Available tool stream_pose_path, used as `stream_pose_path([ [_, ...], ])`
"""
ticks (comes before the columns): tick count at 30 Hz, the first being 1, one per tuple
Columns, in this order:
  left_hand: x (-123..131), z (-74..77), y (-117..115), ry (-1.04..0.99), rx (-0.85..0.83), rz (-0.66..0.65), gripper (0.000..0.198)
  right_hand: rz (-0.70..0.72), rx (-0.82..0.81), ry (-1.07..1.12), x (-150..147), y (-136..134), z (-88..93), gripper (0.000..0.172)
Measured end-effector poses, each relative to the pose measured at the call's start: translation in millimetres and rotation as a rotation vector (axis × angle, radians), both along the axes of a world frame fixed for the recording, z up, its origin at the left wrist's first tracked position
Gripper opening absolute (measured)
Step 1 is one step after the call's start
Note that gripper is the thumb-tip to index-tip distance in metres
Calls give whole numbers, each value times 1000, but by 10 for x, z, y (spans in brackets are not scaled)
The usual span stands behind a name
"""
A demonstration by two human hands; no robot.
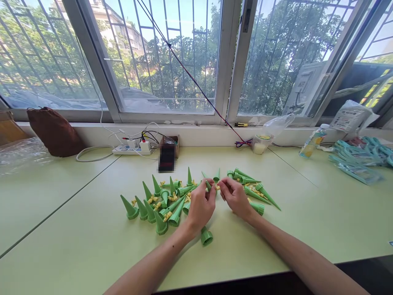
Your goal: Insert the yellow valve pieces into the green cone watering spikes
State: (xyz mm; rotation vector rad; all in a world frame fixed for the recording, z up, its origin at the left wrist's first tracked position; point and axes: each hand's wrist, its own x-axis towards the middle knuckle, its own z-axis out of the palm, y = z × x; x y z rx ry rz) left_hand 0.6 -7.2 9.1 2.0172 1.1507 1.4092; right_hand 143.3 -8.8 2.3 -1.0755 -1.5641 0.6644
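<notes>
My left hand (202, 205) is closed around a green plastic cone (208, 186), only a sliver of which shows between the fingers. Close by on its right, my right hand (236, 196) pinches a small yellow plastic piece (218, 187), mostly covered by the fingertips. Several green cones (161, 224) stand or lie to the left of my hands, with small yellow fittings (167, 216) scattered among them. More green cones (268, 197) lie to the right. One capped green cone (206, 237) rests below my left wrist, partly hidden.
Along the windowsill are a brown cloth bag (55, 131), a power strip (132, 150) with cables and a small box (172, 143). Farther right stand a plastic cup (260, 145) in a bag, a bottle (313, 141) and a heap of teal items in plastic (359, 157).
</notes>
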Motion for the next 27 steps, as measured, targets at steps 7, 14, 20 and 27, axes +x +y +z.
stream_pose_path([
  [7, -2, 17, 1, 0, -6, 5, 14, 16, 31, -23, 5, -18, 15, 31],
  [14, -4, 23, 4, -1, -15, 2, 14, 29, 34, -23, 15, -18, 17, 28],
  [20, 2, 43, -27, 14, -20, -40, 14, -13, 30, 0, 8, -4, -9, 25],
  [27, 23, 21, -44, 3, -28, -135, 15, -62, 13, 38, 11, 19, -18, 27],
])
